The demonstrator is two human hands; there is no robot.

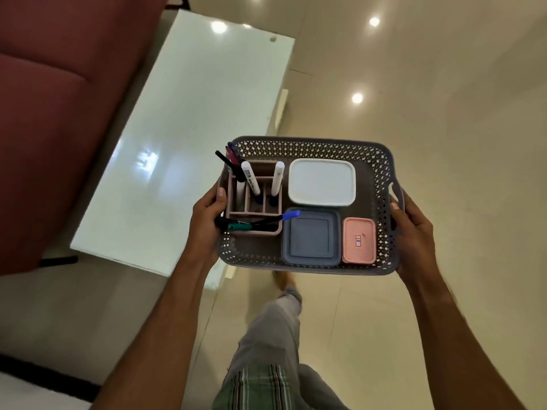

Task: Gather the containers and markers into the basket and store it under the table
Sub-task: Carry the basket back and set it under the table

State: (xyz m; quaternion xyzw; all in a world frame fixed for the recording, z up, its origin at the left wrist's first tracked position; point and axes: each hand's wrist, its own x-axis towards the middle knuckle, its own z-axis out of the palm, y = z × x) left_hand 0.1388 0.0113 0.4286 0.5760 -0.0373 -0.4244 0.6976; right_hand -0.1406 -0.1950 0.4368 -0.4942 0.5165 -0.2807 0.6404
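**Beside the tabletop, the loaded basket waits to go under**

At both short ends of the grey basket (381, 161) the fingers are curled tight: the left hand (207, 223) wraps the near-left rim beside the organiser, and the right hand (414, 232) hooks through the handle slot on the far side. Neither hand is free; both are clamped on the basket, which hangs level in the air above the floor (444, 113), clear of any surface.

Inside sit the pink organiser (266, 229) with markers (250, 177) standing and lying in it, a white container (322, 182), a blue container (310, 236) and a small pink container (358, 240). Gathering looks done.

What counts now is where the table lies. The white tabletop (183, 128) stretches away to the left and ahead of the hands, its long axis running away from the person, its near corner just beyond the left hand. The left hand is the nearer one, so the basket would likely have to drop low and slide leftward, short end first. Whether the space beneath is open cannot be seen from here.
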